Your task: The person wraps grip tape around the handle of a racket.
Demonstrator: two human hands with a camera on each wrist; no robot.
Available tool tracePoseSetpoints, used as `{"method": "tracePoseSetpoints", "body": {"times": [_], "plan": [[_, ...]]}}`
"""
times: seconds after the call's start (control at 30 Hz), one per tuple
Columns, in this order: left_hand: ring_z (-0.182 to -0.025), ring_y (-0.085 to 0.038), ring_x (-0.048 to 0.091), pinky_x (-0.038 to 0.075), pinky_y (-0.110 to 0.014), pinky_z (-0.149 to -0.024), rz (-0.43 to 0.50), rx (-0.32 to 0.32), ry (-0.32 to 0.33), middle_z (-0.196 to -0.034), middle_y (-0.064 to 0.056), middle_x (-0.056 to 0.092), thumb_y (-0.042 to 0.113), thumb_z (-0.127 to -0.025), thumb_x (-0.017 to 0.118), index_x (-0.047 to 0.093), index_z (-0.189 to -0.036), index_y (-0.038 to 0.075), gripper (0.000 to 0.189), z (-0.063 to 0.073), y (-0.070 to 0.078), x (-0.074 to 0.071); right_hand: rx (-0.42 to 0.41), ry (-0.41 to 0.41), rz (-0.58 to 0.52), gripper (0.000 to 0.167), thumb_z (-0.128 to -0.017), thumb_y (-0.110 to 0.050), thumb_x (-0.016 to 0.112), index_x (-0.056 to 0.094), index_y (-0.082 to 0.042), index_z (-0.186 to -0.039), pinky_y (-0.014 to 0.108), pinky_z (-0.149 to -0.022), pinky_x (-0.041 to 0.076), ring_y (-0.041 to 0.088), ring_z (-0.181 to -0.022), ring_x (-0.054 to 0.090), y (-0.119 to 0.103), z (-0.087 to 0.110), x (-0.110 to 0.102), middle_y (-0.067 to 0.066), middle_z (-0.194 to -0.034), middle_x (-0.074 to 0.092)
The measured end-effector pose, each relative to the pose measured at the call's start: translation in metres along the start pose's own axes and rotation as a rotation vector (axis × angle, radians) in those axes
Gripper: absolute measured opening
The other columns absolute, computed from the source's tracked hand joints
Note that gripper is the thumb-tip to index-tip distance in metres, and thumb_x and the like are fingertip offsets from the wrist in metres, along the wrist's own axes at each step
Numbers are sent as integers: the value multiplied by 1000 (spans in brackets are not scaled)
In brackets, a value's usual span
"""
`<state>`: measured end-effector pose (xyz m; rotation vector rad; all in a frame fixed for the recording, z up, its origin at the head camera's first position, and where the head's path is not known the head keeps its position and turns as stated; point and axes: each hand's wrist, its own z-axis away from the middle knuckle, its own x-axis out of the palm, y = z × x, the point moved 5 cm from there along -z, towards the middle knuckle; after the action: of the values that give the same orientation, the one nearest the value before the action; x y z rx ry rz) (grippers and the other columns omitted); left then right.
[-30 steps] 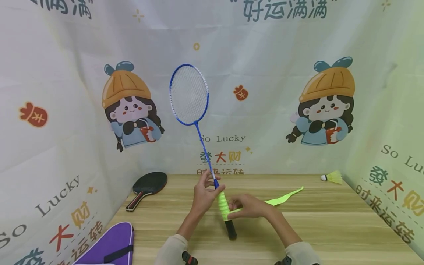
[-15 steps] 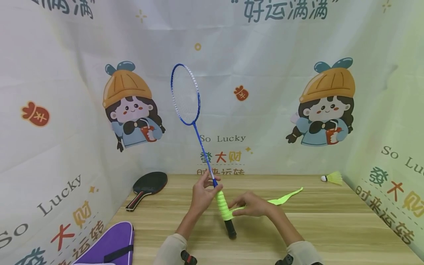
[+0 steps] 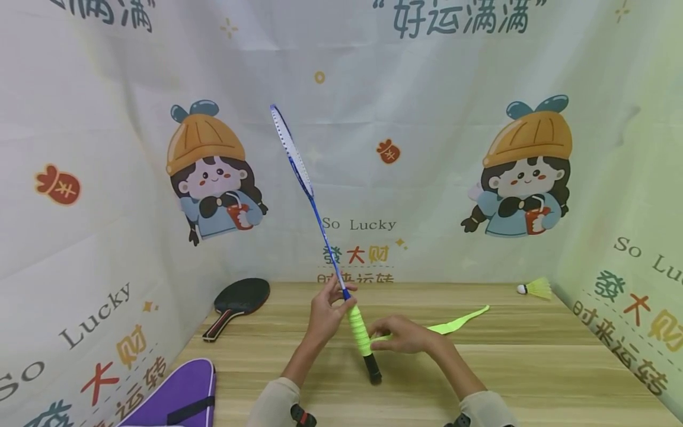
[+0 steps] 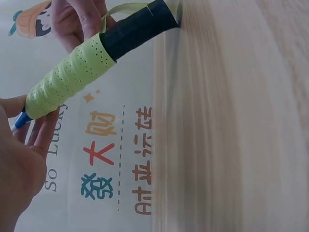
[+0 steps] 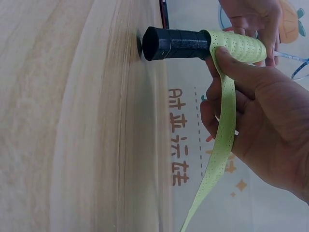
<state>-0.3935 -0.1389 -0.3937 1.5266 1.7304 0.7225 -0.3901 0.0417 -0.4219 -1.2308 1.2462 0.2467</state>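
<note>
A blue and white badminton racket (image 3: pixel 326 242) leans up and to the left, its head seen almost edge-on. My left hand (image 3: pixel 324 315) grips it at the top of the handle, thumb and fingers around the blue cone. Perforated lime-green overgrip tape (image 4: pixel 72 72) is wound over the upper handle, while the lower black handle end (image 5: pixel 178 44) is bare. My right hand (image 3: pixel 404 334) pinches the tape right beside the handle, with the thumb (image 5: pixel 231 65) on top of it. From there the loose tail (image 5: pixel 219 145) passes by the palm and trails away over the table.
On the wooden table (image 3: pixel 533 356), a black table tennis bat (image 3: pixel 242 295) lies at the back left. A purple racket cover (image 3: pixel 187 385) with a black strap sits at the front left. In the far right corner is a yellow shuttlecock (image 3: pixel 535 287). Printed cloth (image 3: pixel 427 118) encloses the back and sides.
The racket has turned about its shaft, its head going from nearly face-on to nearly edge-on. My left hand stays at the top of the handle, and my right hand has shifted only slightly.
</note>
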Motion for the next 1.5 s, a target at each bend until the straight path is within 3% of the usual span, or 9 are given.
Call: {"method": "tracePoseSetpoints", "body": {"times": [0.2, 0.33, 0.47, 0.6, 0.77, 0.9, 1.03, 1.37, 1.5], "plan": [[-104, -38, 65, 55, -19, -70, 8, -11, -18, -123, -23, 71, -8, -92, 72, 41, -143, -5, 60, 1, 9, -1, 46, 9, -22, 23, -98, -25, 74, 70, -7, -111, 28, -90, 55, 11, -100, 67, 0, 0, -1, -2, -107, 74], [-102, -31, 66, 57, -20, -71, 41, 1, -15, -124, -19, 71, -8, -91, 73, 47, -136, 3, 53, -1, 2, -2, 32, 16, -24, 20, -97, -26, 76, 67, -8, -103, 25, -82, 53, 4, -89, 62, -3, 0, -2, -9, -95, 69], [-107, -38, 66, 59, -21, -76, 64, -25, 6, -125, -20, 64, -10, -88, 74, 50, -139, 0, 57, -2, 0, -3, 32, 33, -32, 23, -95, -27, 77, 63, -8, -98, 22, -72, 48, 2, -78, 54, -5, -1, -2, -11, -85, 63], [-110, -45, 65, 59, -22, -80, 61, -36, 6, -123, -23, 59, -11, -88, 75, 50, -140, -6, 58, 2, 15, -2, 37, 60, -39, 26, -94, -27, 79, 61, -8, -94, 19, -64, 42, 1, -70, 47, -6, -2, 1, -11, -79, 57], [-110, -46, 64, 61, -31, -84, 17, -35, 0, -121, -25, 60, -6, -87, 79, 52, -139, -8, 59, 8, 34, -2, 71, 69, -55, 26, -93, -26, 80, 61, -9, -92, 19, -61, 45, 1, -66, 54, -3, -4, 5, -10, -76, 60], [-109, -42, 65, 62, -38, -83, -31, -53, 19, -123, -22, 61, -2, -85, 83, 51, -141, -4, 65, 6, 17, -1, 102, 72, -71, 27, -92, -28, 81, 62, -9, -90, 20, -59, 46, 3, -64, 57, -2, -5, 7, -9, -75, 62], [-108, -39, 65, 61, -32, -81, -46, -67, 32, -126, -18, 60, -2, -81, 86, 49, -144, 1, 73, 2, -3, 0, 101, 74, -62, 30, -91, -31, 83, 61, -11, -89, 19, -58, 44, 1, -63, 55, -2, -6, 7, -11, -74, 60], [-109, -45, 66, 62, -30, -83, 34, -46, -18, -124, -19, 58, -6, -81, 85, 49, -146, 4, 75, 0, -5, 0, 74, -17, -117, 10, -95, -19, 78, 75, -10, -95, 24, -81, 57, 3, -85, 71, 3, 6, -6, -8, -89, 76], [-107, -43, 67, 62, -29, -82, 20, -56, -20, -123, -19, 57, -9, -82, 83, 48, -146, 1, 74, -1, -6, 0, 114, -18, -149, 11, -94, -19, 79, 76, -9, -95, 24, -77, 57, 7, -82, 72, 6, 8, -6, -3, -87, 78]]}}
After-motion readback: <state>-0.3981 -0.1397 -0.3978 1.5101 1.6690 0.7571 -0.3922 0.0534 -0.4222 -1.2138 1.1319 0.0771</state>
